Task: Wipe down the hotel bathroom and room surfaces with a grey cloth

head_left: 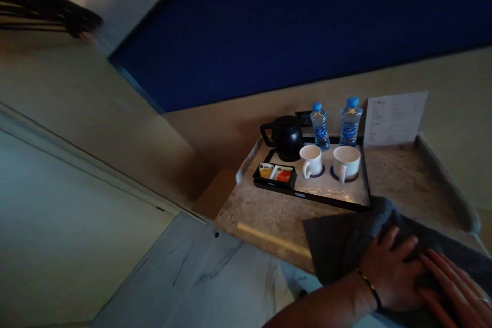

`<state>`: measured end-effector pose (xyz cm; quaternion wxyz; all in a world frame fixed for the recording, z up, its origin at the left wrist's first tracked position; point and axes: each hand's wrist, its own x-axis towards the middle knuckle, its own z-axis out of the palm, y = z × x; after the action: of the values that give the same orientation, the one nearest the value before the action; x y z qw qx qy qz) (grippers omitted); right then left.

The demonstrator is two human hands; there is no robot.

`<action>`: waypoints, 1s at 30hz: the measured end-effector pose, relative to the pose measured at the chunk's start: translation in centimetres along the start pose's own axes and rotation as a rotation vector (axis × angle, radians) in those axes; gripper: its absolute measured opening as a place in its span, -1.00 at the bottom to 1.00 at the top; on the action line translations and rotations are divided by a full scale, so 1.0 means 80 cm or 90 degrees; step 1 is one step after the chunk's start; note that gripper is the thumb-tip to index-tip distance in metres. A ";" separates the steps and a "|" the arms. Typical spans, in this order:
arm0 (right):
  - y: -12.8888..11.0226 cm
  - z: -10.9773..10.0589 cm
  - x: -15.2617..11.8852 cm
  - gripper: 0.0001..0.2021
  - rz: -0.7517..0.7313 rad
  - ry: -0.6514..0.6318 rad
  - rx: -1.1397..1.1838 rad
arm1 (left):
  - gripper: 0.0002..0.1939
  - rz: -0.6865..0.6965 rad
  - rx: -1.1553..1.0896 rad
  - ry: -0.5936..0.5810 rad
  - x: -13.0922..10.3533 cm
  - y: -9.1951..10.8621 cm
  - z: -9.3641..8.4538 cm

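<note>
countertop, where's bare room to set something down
Bare countertop lies right of the tray, between sheet and dark cloth; another patch runs before the tray, left of the cloth. Crowded: the tray, with kettle, bottles and mugs, and the cloth under left hand and right hand.

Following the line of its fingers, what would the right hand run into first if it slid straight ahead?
Most likely the left hand, spread on the dark cloth just beyond the right hand's fingertips; any gap is unclear.
</note>
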<state>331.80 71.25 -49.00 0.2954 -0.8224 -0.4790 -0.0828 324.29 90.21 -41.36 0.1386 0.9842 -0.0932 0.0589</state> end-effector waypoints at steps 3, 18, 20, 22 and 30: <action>-0.098 0.055 0.057 -0.31 -0.143 0.008 -0.117 | -0.44 -0.056 -0.068 -0.033 -0.084 -0.083 -0.040; -0.400 0.227 0.286 -0.49 -0.229 -0.385 0.189 | -0.59 -0.572 0.176 0.173 -0.373 -0.421 -0.136; -0.375 0.212 0.266 -0.53 -0.210 -0.315 0.180 | -0.63 -0.639 0.188 0.229 -0.384 -0.433 -0.146; -0.338 0.189 0.248 -0.58 -0.183 -0.202 0.164 | -0.66 -0.674 0.216 0.331 -0.388 -0.434 -0.162; -0.221 0.133 0.265 -0.63 -0.116 0.040 0.017 | -0.71 -0.290 0.101 0.323 -0.259 -0.313 -0.159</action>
<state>326.60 99.41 -41.60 0.3124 -0.7683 -0.5435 -0.1290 307.94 120.89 -38.70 0.0899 0.9414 0.1714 0.2761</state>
